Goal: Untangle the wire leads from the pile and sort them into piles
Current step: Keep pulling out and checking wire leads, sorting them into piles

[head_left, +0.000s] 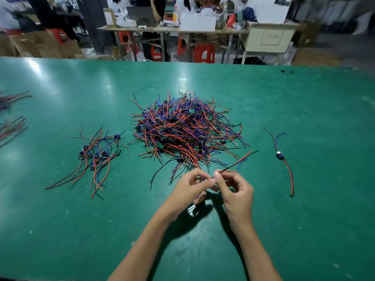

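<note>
- A worker's two bare hands meet over a green bench (60,230), just at the 6 o'clock edge of the main tangle (187,130) of red, blue and black wire leads.
- The right hand (236,191) pinches one lead (235,163) between thumb and fingertip; the left hand (188,189) has its fingers curled round the same lead's near end, where a small component seems to sit (too hidden to be sure).
- The held lead's long axis runs from the hands out toward 1 o'clock, its red and black tails clear of the heap — it looks nearly freed.
- A sorted pile (97,157) lies at 9 o'clock from the tangle, well apart; a single lead (281,157) lies alone at 3 o'clock, lengthwise toward the worker.
- The single lead is nearer the right hand, the sorted pile nearer the left — which way the held piece belongs cannot be told.
- More bundles (12,118) sit at the far 9 o'clock edge.
</note>
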Available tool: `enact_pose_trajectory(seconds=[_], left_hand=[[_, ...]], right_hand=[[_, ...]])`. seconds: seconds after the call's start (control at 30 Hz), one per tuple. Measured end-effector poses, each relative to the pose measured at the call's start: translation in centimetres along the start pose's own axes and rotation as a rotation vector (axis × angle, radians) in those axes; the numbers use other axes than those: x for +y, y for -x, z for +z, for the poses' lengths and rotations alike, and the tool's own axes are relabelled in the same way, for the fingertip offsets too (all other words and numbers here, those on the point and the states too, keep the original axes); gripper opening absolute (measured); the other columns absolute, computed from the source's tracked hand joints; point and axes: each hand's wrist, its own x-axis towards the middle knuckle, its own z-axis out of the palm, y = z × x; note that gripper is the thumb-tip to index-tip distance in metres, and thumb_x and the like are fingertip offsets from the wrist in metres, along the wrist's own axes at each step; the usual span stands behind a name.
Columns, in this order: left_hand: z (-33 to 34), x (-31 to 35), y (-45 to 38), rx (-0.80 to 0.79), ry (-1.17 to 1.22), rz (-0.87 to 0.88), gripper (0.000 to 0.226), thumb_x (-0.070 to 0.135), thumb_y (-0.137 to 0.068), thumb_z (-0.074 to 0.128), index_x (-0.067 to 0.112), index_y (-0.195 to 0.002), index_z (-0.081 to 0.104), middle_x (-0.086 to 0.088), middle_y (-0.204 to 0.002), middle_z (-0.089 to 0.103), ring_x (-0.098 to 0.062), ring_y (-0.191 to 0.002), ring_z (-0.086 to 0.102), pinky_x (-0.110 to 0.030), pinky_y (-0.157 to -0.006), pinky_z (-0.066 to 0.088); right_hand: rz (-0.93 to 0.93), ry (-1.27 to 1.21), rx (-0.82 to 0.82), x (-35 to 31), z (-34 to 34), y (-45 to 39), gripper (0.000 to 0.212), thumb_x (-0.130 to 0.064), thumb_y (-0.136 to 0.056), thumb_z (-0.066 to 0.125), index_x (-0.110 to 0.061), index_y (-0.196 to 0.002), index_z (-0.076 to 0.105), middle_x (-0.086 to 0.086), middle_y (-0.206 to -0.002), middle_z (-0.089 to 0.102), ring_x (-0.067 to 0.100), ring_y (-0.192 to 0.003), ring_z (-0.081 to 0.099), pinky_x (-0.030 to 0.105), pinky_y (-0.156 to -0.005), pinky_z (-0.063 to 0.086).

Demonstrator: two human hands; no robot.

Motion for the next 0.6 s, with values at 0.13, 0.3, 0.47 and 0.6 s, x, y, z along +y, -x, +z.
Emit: enact_pose_trajectory(seconds=[0.13,0.3,0.47,0.6], left_hand=[[0.4,-0.8,-0.1,0.077,0.141,-0.017,0.014,0.009,-0.097,0.061,0.011,-0.084,0.056,-0.011,-0.083,0.076,-0.010,-0.043,0.035,-0.018,-0.041,0.024],[0.7,-1.5,0.1,0.101,0.093,0.063,0.013,0.012,-0.100,0.059,0.003,-0.099,0.067,-0.014,-0.077,0.073,-0.008,-0.046,0.038,-0.015,-0.044,0.028],[0.9,-1.9,0.3,0.092,0.063,0.156,0.018,0.008,-0.101,0.057,0.000,-0.097,0.072,-0.011,-0.077,0.072,0.003,-0.051,0.054,-0.007,-0.052,0.038],[0.8,-1.8,0.1,0.131,0.055,0.140,0.018,0.003,-0.099,0.056,-0.007,-0.093,0.070,0.009,-0.086,0.073,0.006,-0.054,0.053,-0.006,-0.052,0.037]], right_hand=[[0.008,0.057,-0.013,0.5,0.1,0.1,0.007,-0.018,-0.089,0.078,-0.018,-0.083,0.076,-0.003,-0.080,0.075,0.004,-0.065,0.067,0.017,-0.063,0.052],[0.028,0.133,-0.001,0.9,-0.1,0.0,0.021,-0.048,-0.082,0.076,-0.027,-0.084,0.075,-0.003,-0.086,0.075,0.013,-0.075,0.069,0.044,-0.072,0.059],[0.031,0.122,-0.221,0.6,0.3,0.2,0.018,-0.035,-0.094,0.061,-0.030,-0.099,0.078,-0.004,-0.109,0.074,0.019,-0.104,0.069,0.049,-0.091,0.056],[0.078,0.111,-0.294,0.4,0.7,0.4,0.026,-0.029,-0.096,0.052,-0.022,-0.104,0.077,0.002,-0.102,0.076,0.022,-0.097,0.070,0.044,-0.089,0.056]])
